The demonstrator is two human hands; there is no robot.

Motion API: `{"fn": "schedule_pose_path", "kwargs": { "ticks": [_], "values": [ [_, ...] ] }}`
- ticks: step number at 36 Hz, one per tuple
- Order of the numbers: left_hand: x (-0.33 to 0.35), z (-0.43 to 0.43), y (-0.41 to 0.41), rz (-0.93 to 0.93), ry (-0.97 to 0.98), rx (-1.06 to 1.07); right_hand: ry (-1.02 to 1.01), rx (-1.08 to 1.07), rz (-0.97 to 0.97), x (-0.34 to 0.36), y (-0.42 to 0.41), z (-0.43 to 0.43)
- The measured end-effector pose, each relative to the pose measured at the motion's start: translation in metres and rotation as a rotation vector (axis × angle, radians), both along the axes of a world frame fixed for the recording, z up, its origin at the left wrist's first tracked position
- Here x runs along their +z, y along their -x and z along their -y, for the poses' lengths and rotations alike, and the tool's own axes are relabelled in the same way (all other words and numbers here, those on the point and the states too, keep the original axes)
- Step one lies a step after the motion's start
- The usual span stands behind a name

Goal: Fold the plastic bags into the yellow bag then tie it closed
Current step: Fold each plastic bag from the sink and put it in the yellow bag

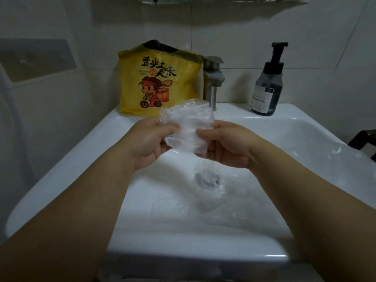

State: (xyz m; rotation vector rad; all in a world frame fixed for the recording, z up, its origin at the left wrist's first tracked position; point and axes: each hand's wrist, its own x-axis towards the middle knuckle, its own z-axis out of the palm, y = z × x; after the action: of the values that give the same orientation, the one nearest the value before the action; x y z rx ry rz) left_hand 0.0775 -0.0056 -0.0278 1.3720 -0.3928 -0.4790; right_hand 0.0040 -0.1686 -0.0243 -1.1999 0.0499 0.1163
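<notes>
Open ledge lies between the faucet (pixel 213 78) and the soap pump bottle (pixel 267 86). The yellow bag (pixel 158 82) crowds the faucet's left side; loose clear plastic bags (pixel 213 200) cover the sink (pixel 61 169) basin floor.

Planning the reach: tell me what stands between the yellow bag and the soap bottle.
The metal faucet stands between the yellow bag and the soap bottle, shown in the head view.
</notes>
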Motion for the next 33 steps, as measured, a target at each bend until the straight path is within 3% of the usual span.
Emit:
{"fn": "schedule_pose_path", "kwargs": {
  "ticks": [5, 14, 22, 25, 30, 33],
  "values": [
    [0.003, 0.000, 0.004, -0.052, 0.062, -0.023, -0.051, -0.096, 0.055, 0.007, 0.001, 0.002],
    [0.009, -0.003, 0.011, -0.068, 0.084, -0.131, -0.012, -0.035, 0.101, 0.011, 0.007, 0.007],
    [0.010, -0.005, 0.013, -0.064, 0.097, -0.117, -0.034, -0.009, 0.044, 0.014, 0.010, 0.007],
    [0.012, -0.006, 0.012, -0.080, 0.085, -0.098, 0.012, -0.088, 0.012, 0.013, 0.008, 0.009],
    [0.005, 0.000, 0.009, 0.132, -0.102, 0.097, 0.284, -0.142, 0.000, 0.006, 0.005, 0.001],
    [-0.001, 0.001, 0.009, 0.224, -0.177, 0.109, 0.329, -0.161, 0.017, 0.003, 0.005, -0.004]
  ]
}}
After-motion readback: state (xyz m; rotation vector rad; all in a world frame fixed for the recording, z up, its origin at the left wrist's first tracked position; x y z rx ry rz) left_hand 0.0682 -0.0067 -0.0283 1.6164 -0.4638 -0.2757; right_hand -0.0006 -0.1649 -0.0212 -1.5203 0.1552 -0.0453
